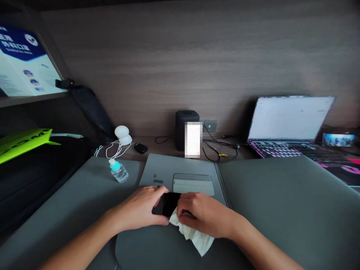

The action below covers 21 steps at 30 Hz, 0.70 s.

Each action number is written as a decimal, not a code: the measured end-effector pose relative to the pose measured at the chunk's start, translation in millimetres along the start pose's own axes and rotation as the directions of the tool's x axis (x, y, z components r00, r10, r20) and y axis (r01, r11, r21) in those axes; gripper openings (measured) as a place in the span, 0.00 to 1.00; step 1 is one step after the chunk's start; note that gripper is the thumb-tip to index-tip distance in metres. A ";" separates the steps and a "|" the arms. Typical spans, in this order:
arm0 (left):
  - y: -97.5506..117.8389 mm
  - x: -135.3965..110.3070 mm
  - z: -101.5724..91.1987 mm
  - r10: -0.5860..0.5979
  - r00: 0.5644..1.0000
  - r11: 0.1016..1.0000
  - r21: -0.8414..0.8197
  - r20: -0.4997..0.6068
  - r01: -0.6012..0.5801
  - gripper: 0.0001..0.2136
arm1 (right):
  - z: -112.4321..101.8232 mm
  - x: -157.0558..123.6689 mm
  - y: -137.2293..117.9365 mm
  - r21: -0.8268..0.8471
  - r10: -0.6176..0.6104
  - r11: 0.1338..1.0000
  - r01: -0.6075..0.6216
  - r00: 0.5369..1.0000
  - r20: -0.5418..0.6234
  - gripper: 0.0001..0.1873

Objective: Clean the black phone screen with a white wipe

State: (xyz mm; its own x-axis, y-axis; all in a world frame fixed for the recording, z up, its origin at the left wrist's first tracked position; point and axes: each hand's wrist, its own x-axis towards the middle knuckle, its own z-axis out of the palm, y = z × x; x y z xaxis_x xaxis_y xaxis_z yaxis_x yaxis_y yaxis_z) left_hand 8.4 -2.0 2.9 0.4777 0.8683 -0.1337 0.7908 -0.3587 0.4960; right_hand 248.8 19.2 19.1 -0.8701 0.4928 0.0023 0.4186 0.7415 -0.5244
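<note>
A black phone (pixel 168 203) lies flat on the grey desk mat (pixel 281 202), near its front middle. My left hand (pixel 142 207) grips the phone's left side with curled fingers. My right hand (pixel 201 213) presses a crumpled white tissue (pixel 197 237) against the phone's right part, fingers closed on the tissue. Most of the tissue trails out under my right palm toward me.
A small clear bottle with a teal cap (pixel 118 170) stands on the mat at the left. Behind are a black speaker (pixel 182 127), cables, a white mushroom lamp (pixel 122 134) and an open laptop (pixel 289 127) at the right. A grey laptop sleeve (pixel 180 168) lies under the phone.
</note>
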 end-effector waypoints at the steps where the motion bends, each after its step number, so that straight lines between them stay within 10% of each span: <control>1: -0.5 0.1 0.2 0.001 1.000 1.000 -0.007 -0.001 -0.001 0.28 | 0.5 0.9 0.1 -0.002 -0.012 1.000 0.012 1.000 -0.004 0.04; 21: -1.0 -0.5 -0.9 0.017 1.000 1.000 0.002 0.020 -0.017 0.30 | 6.4 3.9 -1.2 0.048 -0.045 0.998 0.046 0.998 -0.032 0.04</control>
State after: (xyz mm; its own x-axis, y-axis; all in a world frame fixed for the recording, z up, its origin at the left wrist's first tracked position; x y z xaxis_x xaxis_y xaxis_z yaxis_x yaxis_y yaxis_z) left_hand 7.0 -1.7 3.3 0.4985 0.8551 -0.1425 0.7832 -0.3738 0.4968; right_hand 243.2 17.3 14.3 -0.8794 0.4732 0.0527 0.3650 0.7410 -0.5637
